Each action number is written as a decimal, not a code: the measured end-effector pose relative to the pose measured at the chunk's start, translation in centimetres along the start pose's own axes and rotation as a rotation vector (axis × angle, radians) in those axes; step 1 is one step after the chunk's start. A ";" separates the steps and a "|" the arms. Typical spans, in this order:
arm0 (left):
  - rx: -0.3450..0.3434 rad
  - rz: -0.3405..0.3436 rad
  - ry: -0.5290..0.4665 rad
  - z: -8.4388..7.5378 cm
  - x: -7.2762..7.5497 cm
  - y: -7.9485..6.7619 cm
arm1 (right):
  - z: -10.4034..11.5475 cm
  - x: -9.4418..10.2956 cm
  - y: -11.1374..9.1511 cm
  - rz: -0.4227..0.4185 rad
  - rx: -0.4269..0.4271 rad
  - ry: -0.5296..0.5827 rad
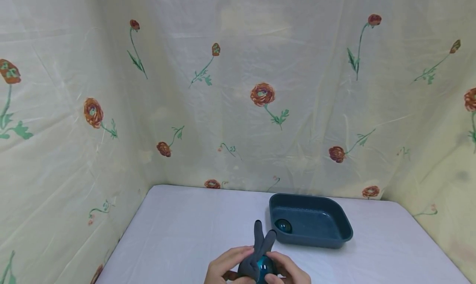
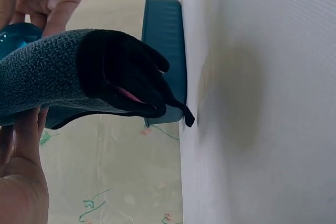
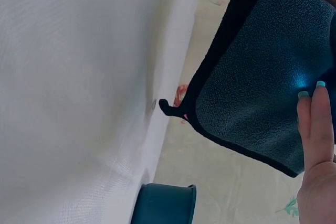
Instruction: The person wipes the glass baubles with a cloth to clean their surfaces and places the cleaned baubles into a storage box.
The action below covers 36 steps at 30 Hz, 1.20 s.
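Note:
Low in the head view, both hands hold a glossy teal ball with a dark grey cloth wrapped about its left and far side. My left hand grips the cloth from the left, pressing it against the ball. From the right, my right hand has its thumb on the ball's near face and fingers around the far side. Fleecy, with black edging and a small hanging loop, the cloth droops below the hands in the left wrist view. Fingers of the right hand lie against the cloth in the right wrist view.
A dark teal rectangular basin stands on the white table, beyond the hands and to the right. Another glossy teal ball lies in its near left corner. Flower-printed curtains enclose the table at the back and sides.

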<state>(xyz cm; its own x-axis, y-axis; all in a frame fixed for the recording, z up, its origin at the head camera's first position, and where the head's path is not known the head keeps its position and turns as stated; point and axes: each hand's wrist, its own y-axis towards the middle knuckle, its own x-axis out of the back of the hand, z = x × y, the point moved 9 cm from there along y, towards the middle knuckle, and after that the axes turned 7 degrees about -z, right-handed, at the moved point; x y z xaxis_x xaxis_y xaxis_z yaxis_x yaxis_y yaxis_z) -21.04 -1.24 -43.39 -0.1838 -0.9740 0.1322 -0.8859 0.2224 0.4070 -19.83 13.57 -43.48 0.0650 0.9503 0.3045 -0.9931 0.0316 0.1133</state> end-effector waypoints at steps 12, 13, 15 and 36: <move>-0.074 -0.015 -0.007 0.0 0.1 0.1 | 0.2 0.2 0.0 -0.037 0.041 0.034; -0.068 -0.018 -0.004 0.1 0.2 0.1 | 0.3 0.2 0.0 -0.030 0.044 0.040; -0.055 -0.023 -0.001 0.2 0.2 0.2 | 0.4 0.1 -0.1 -0.021 0.051 0.055; -0.007 -0.046 -0.027 0.3 0.6 0.3 | 1.2 0.1 -0.3 -0.077 0.157 0.025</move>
<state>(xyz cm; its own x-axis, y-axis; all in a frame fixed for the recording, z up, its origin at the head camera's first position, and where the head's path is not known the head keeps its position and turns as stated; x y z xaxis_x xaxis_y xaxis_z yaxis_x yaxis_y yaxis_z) -21.57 -1.71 -43.46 -0.1543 -0.9840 0.0887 -0.8908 0.1774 0.4184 -19.43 13.27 -42.39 0.1357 0.9544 0.2658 -0.9576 0.0575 0.2823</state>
